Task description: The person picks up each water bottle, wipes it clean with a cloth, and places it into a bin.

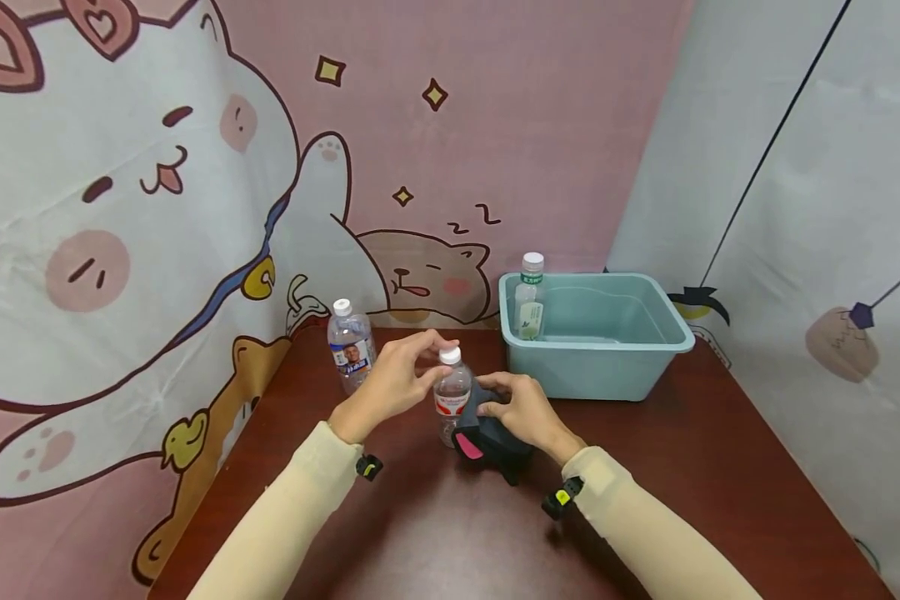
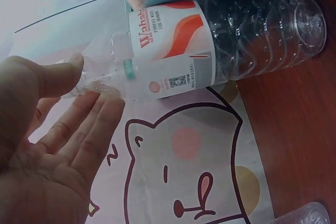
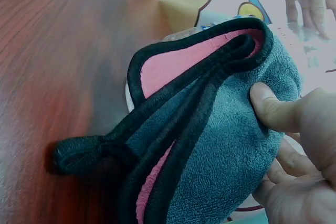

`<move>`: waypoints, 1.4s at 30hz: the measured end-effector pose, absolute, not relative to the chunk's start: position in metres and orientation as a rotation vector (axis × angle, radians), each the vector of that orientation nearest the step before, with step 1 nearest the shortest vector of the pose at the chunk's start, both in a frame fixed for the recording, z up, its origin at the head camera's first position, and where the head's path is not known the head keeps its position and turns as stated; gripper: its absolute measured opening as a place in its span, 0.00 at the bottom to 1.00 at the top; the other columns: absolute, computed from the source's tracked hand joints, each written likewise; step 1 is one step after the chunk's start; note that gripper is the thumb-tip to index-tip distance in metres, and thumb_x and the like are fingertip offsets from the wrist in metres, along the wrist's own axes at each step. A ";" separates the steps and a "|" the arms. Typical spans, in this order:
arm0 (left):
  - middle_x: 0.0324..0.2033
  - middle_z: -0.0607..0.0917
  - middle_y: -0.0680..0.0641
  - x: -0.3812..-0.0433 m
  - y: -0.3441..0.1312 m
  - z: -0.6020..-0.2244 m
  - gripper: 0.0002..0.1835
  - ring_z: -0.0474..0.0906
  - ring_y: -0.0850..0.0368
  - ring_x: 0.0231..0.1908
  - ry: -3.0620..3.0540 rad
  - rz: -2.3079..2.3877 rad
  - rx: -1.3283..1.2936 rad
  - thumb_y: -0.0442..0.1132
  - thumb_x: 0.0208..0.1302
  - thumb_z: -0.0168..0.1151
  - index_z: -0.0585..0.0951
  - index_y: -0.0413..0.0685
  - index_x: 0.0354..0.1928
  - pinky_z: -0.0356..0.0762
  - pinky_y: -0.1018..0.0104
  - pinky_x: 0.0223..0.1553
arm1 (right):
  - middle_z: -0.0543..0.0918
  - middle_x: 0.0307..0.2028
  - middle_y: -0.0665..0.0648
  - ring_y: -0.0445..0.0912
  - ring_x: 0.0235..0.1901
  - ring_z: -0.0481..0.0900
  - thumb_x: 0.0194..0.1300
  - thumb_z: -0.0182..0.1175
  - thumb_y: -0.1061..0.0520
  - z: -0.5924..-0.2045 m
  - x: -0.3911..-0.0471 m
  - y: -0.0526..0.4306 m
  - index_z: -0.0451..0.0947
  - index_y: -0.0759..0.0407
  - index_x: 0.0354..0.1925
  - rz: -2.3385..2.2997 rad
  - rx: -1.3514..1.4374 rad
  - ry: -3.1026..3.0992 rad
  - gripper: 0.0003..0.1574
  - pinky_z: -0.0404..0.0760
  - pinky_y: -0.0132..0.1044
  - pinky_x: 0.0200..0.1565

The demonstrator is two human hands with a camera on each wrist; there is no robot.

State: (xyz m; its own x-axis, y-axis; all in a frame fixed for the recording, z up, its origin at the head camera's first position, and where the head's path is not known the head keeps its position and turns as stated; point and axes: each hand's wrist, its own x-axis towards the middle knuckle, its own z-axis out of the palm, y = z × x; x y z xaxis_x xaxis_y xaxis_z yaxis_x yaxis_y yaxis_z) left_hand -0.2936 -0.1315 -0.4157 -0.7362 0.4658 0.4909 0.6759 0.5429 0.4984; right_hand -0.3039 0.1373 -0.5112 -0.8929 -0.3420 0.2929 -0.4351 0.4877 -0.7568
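Note:
A clear plastic bottle (image 1: 452, 405) with a white cap and a red-and-white label stands upright on the table. My left hand (image 1: 399, 375) pinches it at the neck, just under the cap; in the left wrist view the thumb and fingers lie on opposite sides of the neck. Against the bottle's right side is a folded grey-blue towel (image 1: 504, 446) with a pink underside, black edging and a loop. My right hand (image 1: 523, 407) grips this towel, its thumb (image 3: 273, 109) on top and its other fingers partly hidden behind the cloth.
Another clear bottle (image 1: 351, 350) with a blue-and-white label stands at the back left. A light blue tub (image 1: 592, 373) sits at the back right, holding an upright bottle (image 1: 530, 300) with a green-and-white label. A printed cloth wall borders the brown table (image 1: 450, 533).

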 end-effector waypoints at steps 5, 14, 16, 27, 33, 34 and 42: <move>0.64 0.96 0.46 -0.292 -0.131 -0.414 0.18 0.97 0.50 0.58 -2.483 -0.995 -0.947 0.34 0.74 0.82 0.88 0.48 0.61 0.95 0.50 0.63 | 0.95 0.60 0.61 0.55 0.58 0.95 0.69 0.83 0.66 -0.500 -0.303 0.137 0.91 0.62 0.68 1.482 0.707 -2.517 0.31 0.96 0.54 0.61; 0.65 0.95 0.47 -0.294 -0.134 -0.410 0.17 0.95 0.47 0.63 -2.492 -1.054 -0.956 0.34 0.76 0.81 0.90 0.49 0.62 0.92 0.47 0.69 | 0.95 0.60 0.57 0.51 0.60 0.94 0.73 0.82 0.61 -0.473 -0.304 0.132 0.92 0.52 0.70 1.625 0.724 -2.332 0.29 0.92 0.32 0.64; 0.65 0.95 0.47 -0.295 -0.135 -0.409 0.16 0.94 0.47 0.65 -2.498 -1.047 -0.952 0.35 0.77 0.79 0.91 0.50 0.63 0.91 0.47 0.71 | 0.94 0.61 0.56 0.51 0.60 0.94 0.74 0.82 0.58 -0.469 -0.304 0.128 0.92 0.51 0.70 1.635 0.731 -2.295 0.28 0.90 0.27 0.63; 0.66 0.95 0.46 -0.294 -0.136 -0.413 0.16 0.91 0.46 0.70 -2.492 -1.040 -0.985 0.35 0.80 0.76 0.90 0.49 0.65 0.89 0.46 0.73 | 0.89 0.69 0.56 0.54 0.68 0.88 0.76 0.80 0.52 -0.474 -0.295 0.118 0.87 0.52 0.76 1.523 0.723 -2.345 0.34 0.92 0.55 0.67; 0.66 0.95 0.46 -0.295 -0.137 -0.413 0.16 0.92 0.46 0.69 -2.480 -1.048 -0.991 0.35 0.81 0.76 0.90 0.50 0.66 0.90 0.46 0.72 | 0.88 0.70 0.57 0.56 0.69 0.87 0.76 0.80 0.52 -0.476 -0.297 0.116 0.83 0.53 0.80 1.464 0.754 -2.366 0.39 0.89 0.62 0.72; 0.65 0.95 0.46 -0.295 -0.137 -0.412 0.16 0.92 0.46 0.69 -2.481 -1.047 -0.989 0.35 0.81 0.76 0.90 0.50 0.66 0.90 0.46 0.72 | 0.89 0.69 0.57 0.56 0.68 0.88 0.76 0.79 0.53 -0.476 -0.298 0.115 0.83 0.54 0.79 1.432 0.761 -2.366 0.38 0.90 0.62 0.71; 0.65 0.95 0.47 -0.295 -0.139 -0.411 0.17 0.92 0.48 0.67 -2.511 -1.063 -0.966 0.35 0.80 0.76 0.90 0.49 0.66 0.90 0.47 0.72 | 0.93 0.53 0.56 0.54 0.55 0.93 0.71 0.83 0.58 -0.464 -0.299 0.117 0.92 0.61 0.67 1.197 0.762 -2.379 0.28 0.93 0.55 0.60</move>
State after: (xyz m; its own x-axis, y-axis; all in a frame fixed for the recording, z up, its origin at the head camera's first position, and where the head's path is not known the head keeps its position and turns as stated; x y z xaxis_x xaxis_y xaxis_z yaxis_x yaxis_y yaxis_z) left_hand -0.2947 -0.1390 -0.4113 -0.7497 0.4806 0.4550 0.6612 0.5143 0.5461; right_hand -0.2994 0.1171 -0.4643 -0.7856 -0.2992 0.5416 -0.6133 0.4933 -0.6169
